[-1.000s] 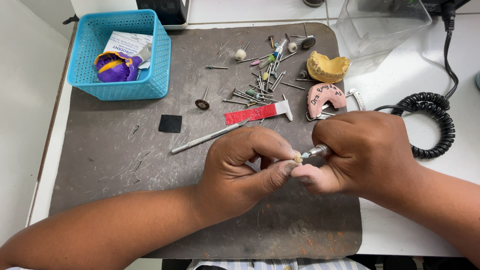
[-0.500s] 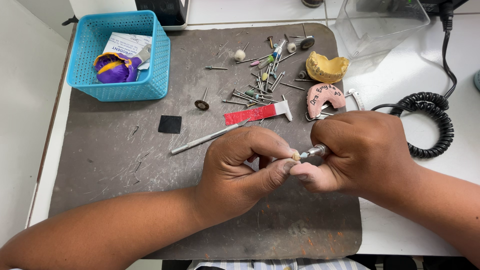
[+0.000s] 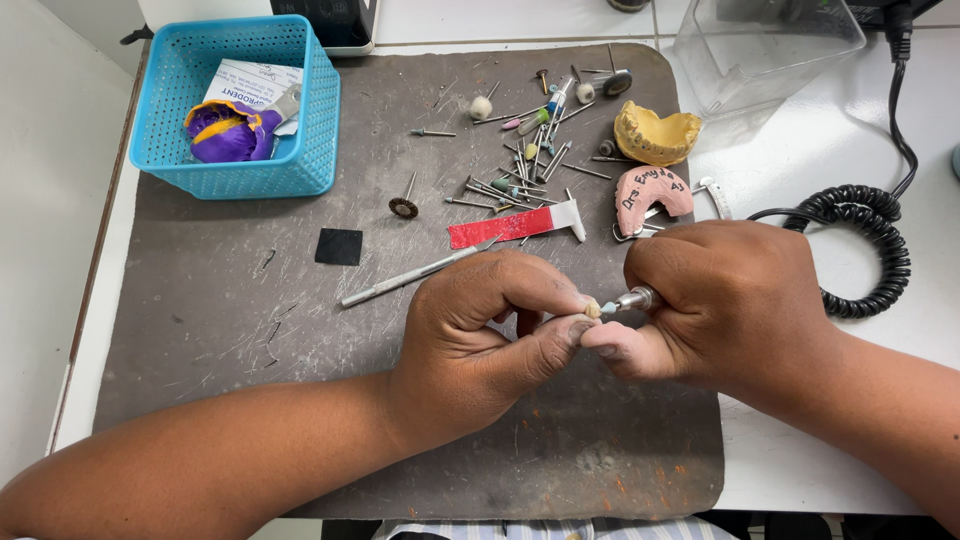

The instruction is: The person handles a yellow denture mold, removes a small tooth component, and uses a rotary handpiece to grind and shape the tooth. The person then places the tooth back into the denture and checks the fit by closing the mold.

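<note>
Your left hand [image 3: 480, 330] is closed to a pinch: thumb and forefinger hold a small pale tooth-like piece [image 3: 592, 310] at their tips, with the other fingers curled beneath. Your right hand [image 3: 720, 300] is wrapped fully around a rotary handpiece [image 3: 636, 299], of which only the metal nose shows past the thumb. Its small tip [image 3: 609, 307] rests against the pale piece, and the two thumbs touch below it. Both hands hang just above the dark work mat [image 3: 220, 330], near its middle.

As to progress, I judge the trimming of the piece to be in hand and not finished. The tip is on the work, and the piece is not set down. How much material is off cannot be told, as the piece is too small and mostly hidden by your fingers.

Just behind your left hand lies a slim metal hand instrument [image 3: 400, 281], and beyond it a red strip [image 3: 505, 227]. Further back is a scatter of burs [image 3: 520, 170]. To its right sit a yellow dental cast [image 3: 655, 133] and a pink denture base [image 3: 650, 192], both untouched. A black coiled cord [image 3: 865, 250] runs off to your right. A blue basket [image 3: 240, 110] stands at the far left corner, well apart from the work.
</note>
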